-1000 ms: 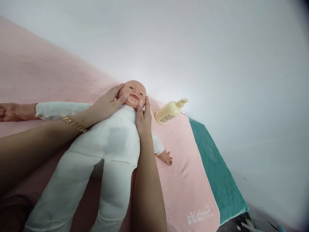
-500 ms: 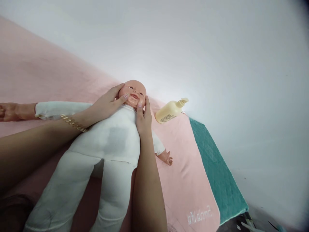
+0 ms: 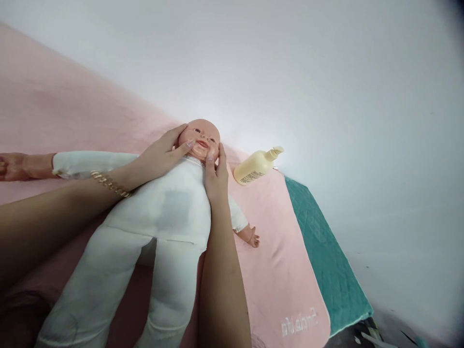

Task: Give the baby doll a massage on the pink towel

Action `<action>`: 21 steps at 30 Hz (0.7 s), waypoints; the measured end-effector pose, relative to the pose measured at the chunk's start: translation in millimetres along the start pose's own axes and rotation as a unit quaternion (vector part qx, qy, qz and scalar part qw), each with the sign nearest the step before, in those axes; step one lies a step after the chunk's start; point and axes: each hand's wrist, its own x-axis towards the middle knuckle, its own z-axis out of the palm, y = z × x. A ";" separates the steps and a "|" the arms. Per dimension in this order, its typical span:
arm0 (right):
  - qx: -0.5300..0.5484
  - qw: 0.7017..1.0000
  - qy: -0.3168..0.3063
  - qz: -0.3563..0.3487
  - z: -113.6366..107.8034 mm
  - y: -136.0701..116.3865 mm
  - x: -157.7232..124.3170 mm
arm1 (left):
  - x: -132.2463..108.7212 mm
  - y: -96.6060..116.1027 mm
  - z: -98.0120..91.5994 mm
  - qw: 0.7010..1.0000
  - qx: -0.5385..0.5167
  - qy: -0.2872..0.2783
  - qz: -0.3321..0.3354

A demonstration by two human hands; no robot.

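A baby doll [image 3: 177, 208] with a plastic head and a white cloth body lies on its back on a pink towel [image 3: 275, 270]. My left hand [image 3: 159, 157] cups one side of its head, the thumb resting on the cheek near the mouth. On the other side, my right hand [image 3: 216, 181] holds the jaw and cheek, thumb beside the chin. Both palms press against the doll's head, and some fingertips are hidden behind it. A gold bracelet [image 3: 108, 182] circles my left wrist.
To the right of the doll's head a pale yellow pump bottle [image 3: 253, 167] stands on the towel. Green quilted cloth [image 3: 322, 246] shows past the towel's right edge. A white wall [image 3: 326, 96] rises behind. Dark, unclear items sit at the lower right.
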 end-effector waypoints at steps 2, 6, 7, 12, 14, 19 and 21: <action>0.000 1.000 0.001 -0.001 0.1 0.0 0.0 | 0.1 -0.8 0.1 1.000 -0.004 0.000 0.008; -0.002 1.000 -0.001 0.001 0.5 0.7 0.4 | 0.2 -1.3 0.2 1.000 -0.012 -0.002 0.013; -0.001 1.000 -0.001 0.002 0.5 1.0 0.5 | 0.2 -1.1 0.1 1.000 -0.013 -0.002 0.014; -0.003 1.000 -0.001 -0.001 0.3 -0.3 0.2 | -0.1 0.8 -0.1 1.000 -0.007 -0.001 0.009; -0.005 1.000 -0.001 0.003 0.1 -2.0 -0.4 | -0.1 0.4 0.0 1.000 -0.005 -0.001 0.005; -0.003 1.000 0.001 0.009 -0.3 -5.1 -1.4 | 0.8 -3.7 1.0 1.000 -0.015 0.001 0.014; -0.003 1.000 0.002 0.010 -0.3 -4.8 -1.5 | 1.1 -4.7 1.2 1.000 -0.019 0.001 0.019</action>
